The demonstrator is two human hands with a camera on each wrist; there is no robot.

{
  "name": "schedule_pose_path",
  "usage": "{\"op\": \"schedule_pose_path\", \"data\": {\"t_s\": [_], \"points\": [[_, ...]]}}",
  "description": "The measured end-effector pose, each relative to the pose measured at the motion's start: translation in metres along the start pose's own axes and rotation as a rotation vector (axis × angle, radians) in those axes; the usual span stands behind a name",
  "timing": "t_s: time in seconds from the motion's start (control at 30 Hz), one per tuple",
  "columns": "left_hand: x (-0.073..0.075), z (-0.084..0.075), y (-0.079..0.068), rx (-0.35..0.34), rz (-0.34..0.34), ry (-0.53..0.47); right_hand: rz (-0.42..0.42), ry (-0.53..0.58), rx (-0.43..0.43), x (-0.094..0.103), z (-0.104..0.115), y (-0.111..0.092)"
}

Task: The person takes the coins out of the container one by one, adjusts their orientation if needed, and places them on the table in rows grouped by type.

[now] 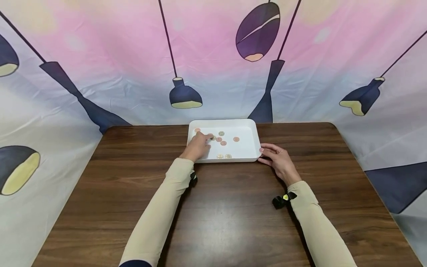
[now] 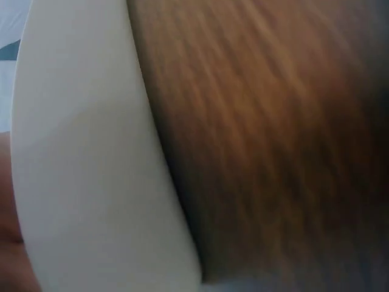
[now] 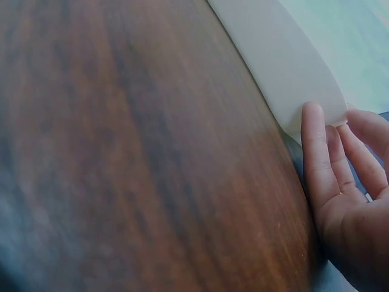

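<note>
A shallow white tray stands near the table's far edge with several coins lying flat in it. Some are copper-coloured, like the coin on the right; others are yellowish, such as the coin towards the back. My left hand reaches over the tray's front wall, its extended index fingertip at a small cluster of coins. In the left wrist view the tray's wall hides most of that hand. At the tray's front right corner, my right hand holds on, thumb against the front wall and fingers at the side.
A dark brown wooden table extends in front of the tray and to both sides. Behind it hangs a pastel cloth backdrop printed with lamps. Black straps with small devices sit at the wrists.
</note>
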State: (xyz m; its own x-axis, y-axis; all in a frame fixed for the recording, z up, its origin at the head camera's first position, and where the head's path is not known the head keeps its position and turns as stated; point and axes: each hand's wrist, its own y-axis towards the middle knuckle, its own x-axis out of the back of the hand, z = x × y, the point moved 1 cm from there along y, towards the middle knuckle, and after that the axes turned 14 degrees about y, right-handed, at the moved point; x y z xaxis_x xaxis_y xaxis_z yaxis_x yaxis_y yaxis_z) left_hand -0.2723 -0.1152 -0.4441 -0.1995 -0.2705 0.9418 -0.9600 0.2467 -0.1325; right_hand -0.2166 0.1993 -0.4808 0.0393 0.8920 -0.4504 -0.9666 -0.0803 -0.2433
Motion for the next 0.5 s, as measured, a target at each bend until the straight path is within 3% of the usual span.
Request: {"op": "schedule_pose_path", "data": {"t_s": [0.17, 0.5], "points": [[0.005, -0.008, -0.004, -0.061, 0.018, 0.083, -0.003, 0.016, -0.001, 0.001, 0.002, 0.0], [0.012, -0.005, -0.014, -0.055, 0.021, 0.058, 0.0, -0.003, 0.002, 0.0, 0.001, 0.001]]}}
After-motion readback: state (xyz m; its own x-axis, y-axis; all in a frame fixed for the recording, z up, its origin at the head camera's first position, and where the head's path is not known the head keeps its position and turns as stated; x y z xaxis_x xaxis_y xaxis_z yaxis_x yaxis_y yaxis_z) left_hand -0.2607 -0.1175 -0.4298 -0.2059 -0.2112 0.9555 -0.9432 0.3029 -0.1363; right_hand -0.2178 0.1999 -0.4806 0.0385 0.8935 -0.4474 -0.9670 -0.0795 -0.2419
